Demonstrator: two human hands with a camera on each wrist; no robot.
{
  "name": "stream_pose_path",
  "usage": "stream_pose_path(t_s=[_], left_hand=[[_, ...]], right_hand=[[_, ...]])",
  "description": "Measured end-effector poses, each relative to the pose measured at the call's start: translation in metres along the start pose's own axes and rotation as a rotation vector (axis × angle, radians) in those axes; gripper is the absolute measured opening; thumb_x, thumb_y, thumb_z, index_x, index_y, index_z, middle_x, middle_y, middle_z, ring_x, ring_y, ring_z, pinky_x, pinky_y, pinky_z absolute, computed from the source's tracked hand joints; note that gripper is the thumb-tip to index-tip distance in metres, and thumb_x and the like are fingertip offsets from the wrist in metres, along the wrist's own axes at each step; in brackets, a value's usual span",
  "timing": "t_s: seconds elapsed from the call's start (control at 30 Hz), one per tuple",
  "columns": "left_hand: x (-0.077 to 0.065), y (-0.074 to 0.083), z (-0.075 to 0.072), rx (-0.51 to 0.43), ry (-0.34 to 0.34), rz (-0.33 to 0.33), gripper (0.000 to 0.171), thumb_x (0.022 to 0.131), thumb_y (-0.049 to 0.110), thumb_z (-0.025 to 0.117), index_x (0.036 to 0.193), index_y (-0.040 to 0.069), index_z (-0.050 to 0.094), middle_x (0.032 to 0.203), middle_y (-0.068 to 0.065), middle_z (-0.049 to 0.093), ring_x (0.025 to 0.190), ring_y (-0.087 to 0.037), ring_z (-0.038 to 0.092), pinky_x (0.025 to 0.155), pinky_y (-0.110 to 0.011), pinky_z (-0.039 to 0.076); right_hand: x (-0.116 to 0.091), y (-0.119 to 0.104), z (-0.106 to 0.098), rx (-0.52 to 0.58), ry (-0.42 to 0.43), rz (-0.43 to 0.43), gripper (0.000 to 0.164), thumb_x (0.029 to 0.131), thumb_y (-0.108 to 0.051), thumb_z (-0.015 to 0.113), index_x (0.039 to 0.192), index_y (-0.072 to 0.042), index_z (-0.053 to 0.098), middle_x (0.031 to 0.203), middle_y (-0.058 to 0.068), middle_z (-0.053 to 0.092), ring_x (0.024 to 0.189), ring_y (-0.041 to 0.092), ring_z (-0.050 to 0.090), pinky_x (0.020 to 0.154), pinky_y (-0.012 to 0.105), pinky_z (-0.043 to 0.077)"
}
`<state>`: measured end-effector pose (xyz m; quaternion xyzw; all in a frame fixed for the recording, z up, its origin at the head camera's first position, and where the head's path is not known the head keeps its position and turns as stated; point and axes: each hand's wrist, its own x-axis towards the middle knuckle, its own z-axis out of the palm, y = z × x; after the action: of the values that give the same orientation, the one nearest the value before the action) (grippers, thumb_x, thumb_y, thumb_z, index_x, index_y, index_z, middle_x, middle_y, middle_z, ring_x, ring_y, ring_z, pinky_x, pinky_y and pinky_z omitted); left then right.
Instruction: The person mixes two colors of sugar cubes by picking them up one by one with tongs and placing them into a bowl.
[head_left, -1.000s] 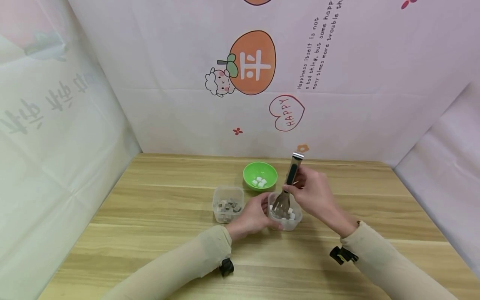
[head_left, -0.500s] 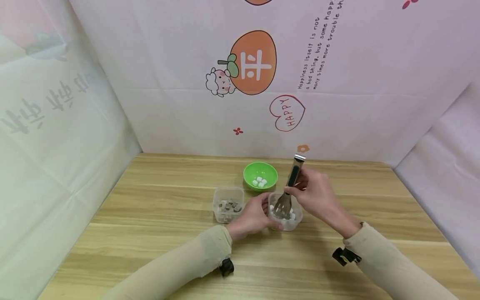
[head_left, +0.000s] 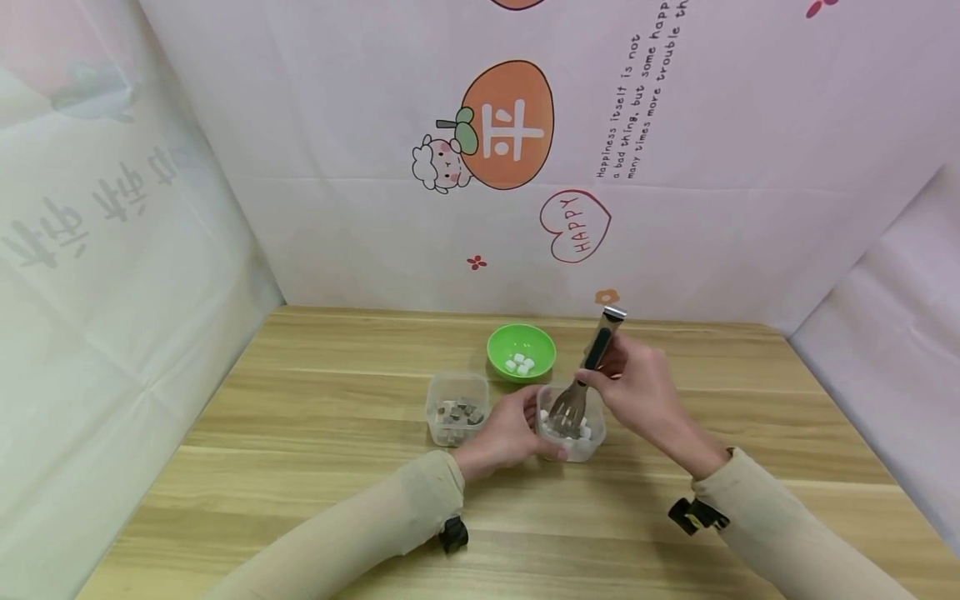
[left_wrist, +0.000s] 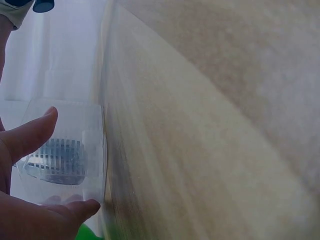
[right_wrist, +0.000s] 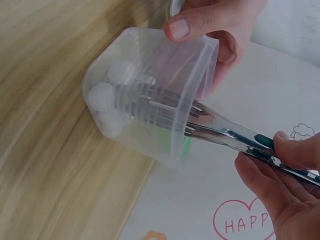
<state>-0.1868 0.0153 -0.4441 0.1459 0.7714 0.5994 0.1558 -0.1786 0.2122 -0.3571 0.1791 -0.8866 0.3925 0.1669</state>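
Silver metal tongs with dark handle insets, slotted heads inside a clear, square plastic container, the landmark. Thumb and fingers of the right hand pinch the tongs above its rim; those of the left hand clasp its left side. White rounded cubes lie within it. Behind it stands a green round bowl with similar pieces; to its left, a second clear container of grey-brown cubes, all on the wooden worktop. A cube may slip if the heads meet off-centre; slack left fingers could let the landmark tip. Compared with one second ago, the tongs lean farther right; the left hand is unchanged.
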Motion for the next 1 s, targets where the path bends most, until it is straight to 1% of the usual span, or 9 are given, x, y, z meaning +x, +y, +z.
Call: stream_pose_path(t_s=[0.2,0.33,0.5,0.6,0.73,0.83,1.0], left_hand=[[0.001,-0.002,0.0,0.005,0.001,-0.007,0.1,0.068,0.001,0.098,0.155,0.006,0.048,0.147,-0.009,0.061,0.134,-0.024,0.058,0.115,-0.036,0.046],[0.001,-0.002,0.0,0.003,0.005,-0.007,0.1,0.068,0.001,0.098,0.154,0.007,0.049,0.146,-0.008,0.062,0.134,-0.024,0.058,0.115,-0.037,0.046],[0.0,-0.001,0.0,-0.004,0.002,-0.008,0.099,0.069,0.0,0.098,0.154,0.006,0.048,0.148,-0.009,0.061,0.136,-0.024,0.057,0.115,-0.035,0.046],[0.0,-0.002,0.001,-0.01,0.0,-0.009,0.099,0.069,-0.001,0.097,0.155,0.005,0.048,0.149,-0.01,0.06,0.136,-0.024,0.057,0.115,-0.035,0.046],[0.0,-0.002,0.001,-0.02,-0.001,-0.009,0.1,0.069,-0.002,0.097,0.155,0.004,0.047,0.15,-0.011,0.059,0.137,-0.025,0.057,0.115,-0.035,0.046],[0.0,-0.001,0.001,-0.022,-0.002,-0.013,0.101,0.069,-0.002,0.097,0.156,0.004,0.046,0.15,-0.011,0.058,0.137,-0.026,0.056,0.116,-0.035,0.045],[0.0,0.0,0.002,-0.019,-0.004,-0.013,0.102,0.069,-0.001,0.097,0.156,0.003,0.045,0.151,-0.013,0.057,0.138,-0.028,0.055,0.116,-0.036,0.045]], right_hand=[[0.001,0.0,-0.007,0.021,0.063,0.003,0.021,0.084,0.008,0.084,0.094,0.0,0.068,0.082,0.009,0.075,0.071,0.022,0.073,0.06,0.019,0.058],[0.002,0.001,-0.014,0.033,0.092,0.02,0.021,0.084,0.008,0.085,0.096,0.003,0.068,0.082,0.012,0.075,0.07,0.021,0.074,0.058,0.018,0.058],[0.003,0.002,-0.022,0.087,0.083,0.082,0.022,0.086,0.004,0.085,0.102,0.007,0.07,0.085,0.016,0.076,0.069,0.017,0.075,0.058,0.02,0.06],[0.003,0.003,-0.026,0.107,0.078,0.104,0.022,0.086,0.003,0.084,0.101,0.008,0.069,0.085,0.017,0.076,0.069,0.019,0.075,0.059,0.021,0.061],[0.005,0.003,-0.031,0.103,0.075,0.116,0.023,0.087,0.0,0.085,0.1,0.006,0.067,0.086,0.017,0.076,0.069,0.021,0.076,0.058,0.021,0.06],[0.007,0.003,-0.035,0.102,0.075,0.114,0.024,0.088,-0.001,0.085,0.102,0.006,0.066,0.088,0.018,0.077,0.069,0.019,0.076,0.059,0.02,0.06],[0.011,0.002,-0.041,0.136,0.077,0.11,0.026,0.089,0.0,0.083,0.106,0.009,0.066,0.091,0.021,0.076,0.07,0.015,0.076,0.061,0.023,0.063]])
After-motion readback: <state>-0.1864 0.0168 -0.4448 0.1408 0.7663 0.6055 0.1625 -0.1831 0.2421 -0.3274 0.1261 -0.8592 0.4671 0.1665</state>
